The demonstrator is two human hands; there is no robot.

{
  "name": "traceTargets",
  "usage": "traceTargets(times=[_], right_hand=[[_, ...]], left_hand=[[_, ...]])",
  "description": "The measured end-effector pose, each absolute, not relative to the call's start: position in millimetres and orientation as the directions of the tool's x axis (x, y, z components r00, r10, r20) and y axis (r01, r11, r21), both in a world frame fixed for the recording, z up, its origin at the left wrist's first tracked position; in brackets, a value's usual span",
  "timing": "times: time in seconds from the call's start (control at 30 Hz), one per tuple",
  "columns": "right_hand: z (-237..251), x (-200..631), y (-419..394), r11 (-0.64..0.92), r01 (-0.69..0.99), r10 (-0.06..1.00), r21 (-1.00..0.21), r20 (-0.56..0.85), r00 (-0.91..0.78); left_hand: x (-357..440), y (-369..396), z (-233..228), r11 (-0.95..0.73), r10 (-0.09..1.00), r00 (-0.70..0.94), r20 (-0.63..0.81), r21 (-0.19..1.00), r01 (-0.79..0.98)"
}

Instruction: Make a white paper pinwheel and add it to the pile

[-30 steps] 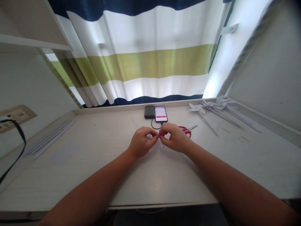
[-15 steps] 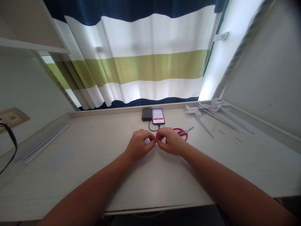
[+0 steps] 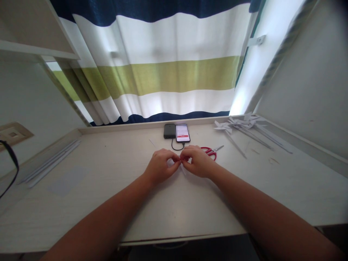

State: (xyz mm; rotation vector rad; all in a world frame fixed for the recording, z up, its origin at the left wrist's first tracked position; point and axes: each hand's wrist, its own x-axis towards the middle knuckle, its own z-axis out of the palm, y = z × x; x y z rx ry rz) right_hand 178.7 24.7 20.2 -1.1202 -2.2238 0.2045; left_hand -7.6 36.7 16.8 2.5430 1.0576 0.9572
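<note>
Both hands, left (image 3: 160, 167) and right (image 3: 197, 161), pinch a small paper piece (image 3: 182, 169) over the counter (image 3: 108, 188); it looks light, flimsy, best gripped by its edges

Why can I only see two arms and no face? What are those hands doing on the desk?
The camera sits on the person's head and looks down, so you see what they see: their own arms. The left hand and right hand meet in the middle of the desk and pinch a small white paper piece; it is mostly hidden by the fingers. Behind them lie red scissors, a phone wired to a dark power bank, paper pinwheels at the far right, and white paper strips on the left. A striped curtain hangs behind.
</note>
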Motion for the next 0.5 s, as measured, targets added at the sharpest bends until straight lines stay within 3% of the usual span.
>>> traceTargets(times=[0.37,0.43,0.5], right_hand=[[28.0,191.8,30.3,0.605,0.719,0.787,-0.343,0.397,-0.473],[31.9,210.1,40.2,0.506,0.813,0.840,-0.290,0.382,-0.386],[32.0,230.6,50.6,0.298,0.930,0.934,-0.216,0.267,-0.237]], left_hand=[[-7.6,37.7,18.4,-0.713,0.701,0.566,0.434,0.410,0.569],[-8.0,37.0,20.3,-0.704,0.710,0.562,0.424,0.405,0.583],[-8.5,36.4,21.7,-0.696,0.718,0.558,0.416,0.408,0.591]])
